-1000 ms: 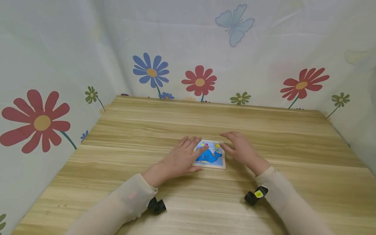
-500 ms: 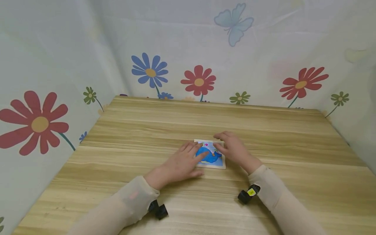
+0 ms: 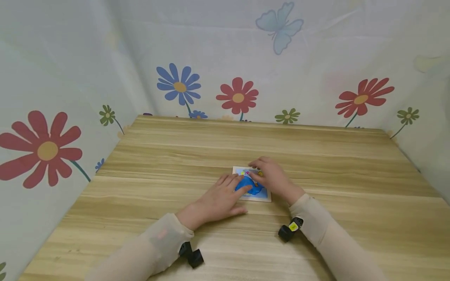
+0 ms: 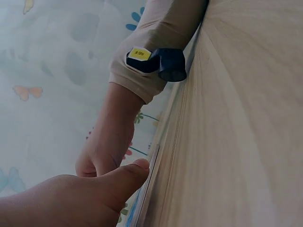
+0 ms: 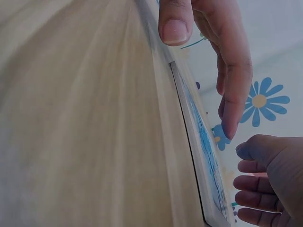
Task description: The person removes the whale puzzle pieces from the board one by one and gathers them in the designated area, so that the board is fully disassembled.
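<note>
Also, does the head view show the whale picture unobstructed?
No, the left hand and right hand both block parts of the whale picture.

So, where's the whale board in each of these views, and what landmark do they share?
Head: the whale board lies slightly right of and below centre, partly hidden by the left hand and right hand.
Left wrist: the whale board is a thin, edge-on strip at the bottom, near the middle.
Right wrist: the whale board slants from upper middle to the bottom, right of centre.
Shared landmark: the wooden table.
</note>
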{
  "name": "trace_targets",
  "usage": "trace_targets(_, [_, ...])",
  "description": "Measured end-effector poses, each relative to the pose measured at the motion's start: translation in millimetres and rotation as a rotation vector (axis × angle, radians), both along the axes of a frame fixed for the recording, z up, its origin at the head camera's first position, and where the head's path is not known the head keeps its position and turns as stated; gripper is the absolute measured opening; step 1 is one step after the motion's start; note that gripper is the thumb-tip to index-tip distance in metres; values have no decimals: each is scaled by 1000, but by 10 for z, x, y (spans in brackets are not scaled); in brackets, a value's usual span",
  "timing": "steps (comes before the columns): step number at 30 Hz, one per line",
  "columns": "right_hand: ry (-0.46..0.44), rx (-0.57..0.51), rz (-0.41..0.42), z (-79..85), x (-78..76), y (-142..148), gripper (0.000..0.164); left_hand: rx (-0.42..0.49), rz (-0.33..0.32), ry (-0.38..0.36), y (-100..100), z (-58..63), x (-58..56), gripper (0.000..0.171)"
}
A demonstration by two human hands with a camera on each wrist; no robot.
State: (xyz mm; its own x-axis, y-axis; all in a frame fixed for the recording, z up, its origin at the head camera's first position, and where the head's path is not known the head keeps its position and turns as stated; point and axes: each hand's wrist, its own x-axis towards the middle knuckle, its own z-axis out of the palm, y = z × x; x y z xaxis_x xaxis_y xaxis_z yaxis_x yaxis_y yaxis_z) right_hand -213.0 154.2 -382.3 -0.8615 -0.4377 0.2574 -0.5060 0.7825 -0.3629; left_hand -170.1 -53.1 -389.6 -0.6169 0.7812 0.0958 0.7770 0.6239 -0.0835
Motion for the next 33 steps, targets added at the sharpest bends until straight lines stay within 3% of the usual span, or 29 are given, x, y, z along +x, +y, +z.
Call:
trace_targets(20, [-38, 20, -34, -108, -52, -119, 28, 39, -27, -29, 44, -157, 24, 63])
trace_targets(33, [-40, -5, -34, -116, -68, -169, 21, 38, -18, -49, -5, -165, 11, 61])
